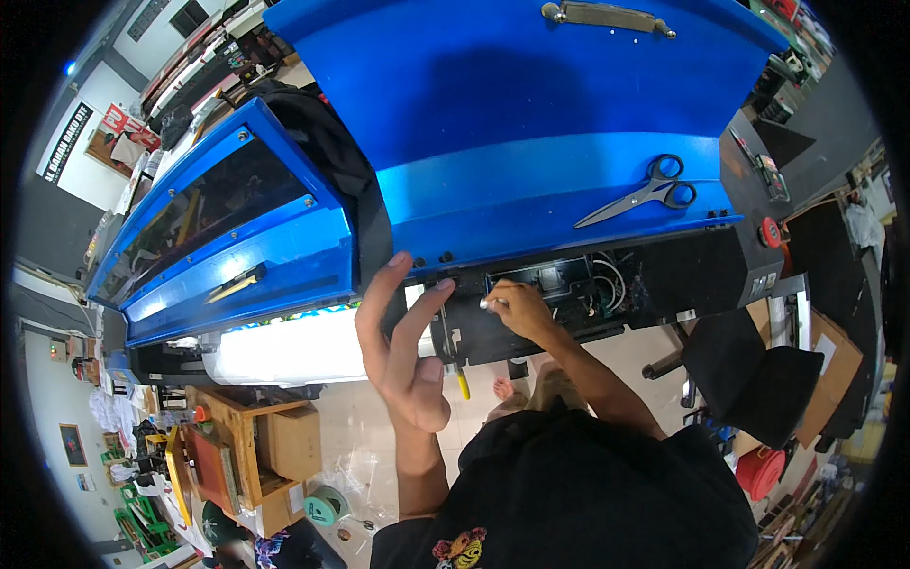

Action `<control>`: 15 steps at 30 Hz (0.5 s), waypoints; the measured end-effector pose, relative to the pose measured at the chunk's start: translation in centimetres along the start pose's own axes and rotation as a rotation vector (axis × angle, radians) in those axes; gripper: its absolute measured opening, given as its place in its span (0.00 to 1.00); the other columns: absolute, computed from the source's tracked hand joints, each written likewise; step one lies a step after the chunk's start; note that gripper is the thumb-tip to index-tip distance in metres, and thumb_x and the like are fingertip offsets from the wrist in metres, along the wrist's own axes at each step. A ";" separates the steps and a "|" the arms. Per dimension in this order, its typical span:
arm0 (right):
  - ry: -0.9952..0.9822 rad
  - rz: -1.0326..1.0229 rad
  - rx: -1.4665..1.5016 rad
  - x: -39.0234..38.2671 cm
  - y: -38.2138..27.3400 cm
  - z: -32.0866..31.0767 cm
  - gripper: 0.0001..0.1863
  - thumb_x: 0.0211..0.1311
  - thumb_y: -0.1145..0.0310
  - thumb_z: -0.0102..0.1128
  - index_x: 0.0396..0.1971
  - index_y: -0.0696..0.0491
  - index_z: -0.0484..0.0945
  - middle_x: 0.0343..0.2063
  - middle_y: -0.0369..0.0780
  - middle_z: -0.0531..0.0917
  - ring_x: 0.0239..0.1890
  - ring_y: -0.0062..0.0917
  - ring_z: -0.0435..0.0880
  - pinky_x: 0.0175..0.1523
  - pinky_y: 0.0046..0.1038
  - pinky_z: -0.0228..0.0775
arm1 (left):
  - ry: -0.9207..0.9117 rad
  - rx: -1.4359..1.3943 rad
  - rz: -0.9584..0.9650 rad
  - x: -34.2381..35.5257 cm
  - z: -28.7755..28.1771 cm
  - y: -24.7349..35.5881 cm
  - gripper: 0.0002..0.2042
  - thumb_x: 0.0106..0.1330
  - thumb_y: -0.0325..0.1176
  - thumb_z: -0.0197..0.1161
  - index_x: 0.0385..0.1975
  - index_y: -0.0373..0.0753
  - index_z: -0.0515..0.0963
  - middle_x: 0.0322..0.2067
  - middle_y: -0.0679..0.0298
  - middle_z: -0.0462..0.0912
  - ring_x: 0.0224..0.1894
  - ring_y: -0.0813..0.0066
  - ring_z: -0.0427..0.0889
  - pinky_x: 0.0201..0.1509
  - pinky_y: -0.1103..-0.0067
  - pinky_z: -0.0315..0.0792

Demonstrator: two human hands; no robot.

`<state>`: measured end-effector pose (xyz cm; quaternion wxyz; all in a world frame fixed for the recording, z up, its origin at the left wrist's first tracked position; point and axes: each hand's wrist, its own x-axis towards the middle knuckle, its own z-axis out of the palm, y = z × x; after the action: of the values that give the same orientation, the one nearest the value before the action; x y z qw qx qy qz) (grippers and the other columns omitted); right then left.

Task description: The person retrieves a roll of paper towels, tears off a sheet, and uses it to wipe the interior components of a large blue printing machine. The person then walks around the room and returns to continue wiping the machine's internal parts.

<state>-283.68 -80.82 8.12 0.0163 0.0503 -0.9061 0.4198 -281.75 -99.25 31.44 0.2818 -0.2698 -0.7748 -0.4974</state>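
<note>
The person's left hand (pixel 403 360) is half open over the machine (pixel 678 275), two fingers raised and apart, nothing visible in its hold. The right hand (pixel 521 311), fingers pinched together, grips a small, pale, silvery piece (pixel 486 303), mostly hidden, above the machine's black front. Just beyond, an open bay (pixel 545 281) shows looped wires (pixel 620 287); farther back, black-handled scissors (pixel 646 193) rest on a glossy blue panel (pixel 427 57).

The raised lid (pixel 540 104) is blue, like the slanted cover (pixel 237 299) with its dark window (pixel 199 213). The scissors (pixel 647 192) show grey blades and black handles. The sheet (pixel 294 351) is white with a multicoloured edge (pixel 313 315). The small piece (pixel 487 303) in the right grip (pixel 517 308) looks silvery; the knob (pixel 770 232) is red.
</note>
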 end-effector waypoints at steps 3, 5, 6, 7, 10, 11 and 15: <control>-0.048 0.128 0.420 -1.5 0.1 -1.3 0.08 0.66 0.69 0.62 0.41 0.55 0.83 0.37 0.39 0.85 0.37 0.27 0.85 0.44 0.32 0.77 | 0.003 -0.011 0.002 0.0 0.0 0.0 0.28 0.68 0.48 0.42 0.45 0.31 0.84 0.60 0.44 0.72 0.64 0.49 0.70 0.69 0.59 0.62; 0.047 0.251 0.844 -2.5 0.3 -2.4 0.09 0.67 0.70 0.60 0.44 0.54 0.81 0.40 0.39 0.84 0.40 0.25 0.84 0.46 0.30 0.78 | 0.017 -0.033 -0.006 0.0 0.0 0.0 0.28 0.68 0.47 0.42 0.45 0.31 0.84 0.60 0.44 0.72 0.64 0.49 0.70 0.69 0.59 0.62; 0.089 0.332 1.051 -2.8 0.4 -2.9 0.09 0.68 0.71 0.60 0.46 0.53 0.81 0.41 0.38 0.84 0.42 0.23 0.83 0.47 0.29 0.79 | 0.017 -0.029 0.002 0.0 0.0 0.0 0.28 0.68 0.47 0.42 0.44 0.30 0.84 0.60 0.44 0.71 0.65 0.49 0.70 0.69 0.59 0.63; 0.092 0.367 1.101 -3.1 0.5 -3.3 0.10 0.69 0.73 0.58 0.48 0.53 0.79 0.43 0.38 0.83 0.44 0.24 0.83 0.48 0.30 0.80 | 0.020 -0.031 0.009 0.1 0.0 0.0 0.28 0.68 0.47 0.42 0.44 0.30 0.84 0.60 0.44 0.71 0.65 0.49 0.70 0.69 0.59 0.63; 0.095 0.450 1.161 -3.4 1.0 -4.1 0.12 0.70 0.78 0.54 0.51 0.56 0.77 0.47 0.39 0.80 0.48 0.25 0.82 0.53 0.32 0.82 | 0.034 -0.066 0.027 0.2 0.2 -0.1 0.27 0.68 0.45 0.43 0.44 0.28 0.84 0.60 0.44 0.70 0.65 0.49 0.70 0.68 0.58 0.64; 0.106 0.408 1.189 -3.5 1.1 -4.1 0.12 0.70 0.78 0.55 0.50 0.57 0.77 0.47 0.40 0.80 0.48 0.26 0.82 0.53 0.32 0.82 | 0.041 -0.083 0.030 0.2 0.2 -0.1 0.27 0.68 0.45 0.43 0.44 0.27 0.84 0.60 0.44 0.70 0.65 0.49 0.70 0.68 0.58 0.64; 0.211 0.324 1.176 -3.8 1.9 -4.2 0.12 0.66 0.79 0.60 0.49 0.58 0.77 0.45 0.41 0.81 0.48 0.28 0.83 0.55 0.33 0.81 | 0.033 -0.094 0.011 0.2 0.2 0.0 0.26 0.67 0.44 0.45 0.43 0.25 0.83 0.61 0.43 0.68 0.64 0.47 0.71 0.68 0.57 0.66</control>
<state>-280.18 -76.09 9.08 0.0116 -0.1293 -0.5126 0.8488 -281.89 -99.02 31.54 0.2841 -0.2789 -0.7444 -0.5361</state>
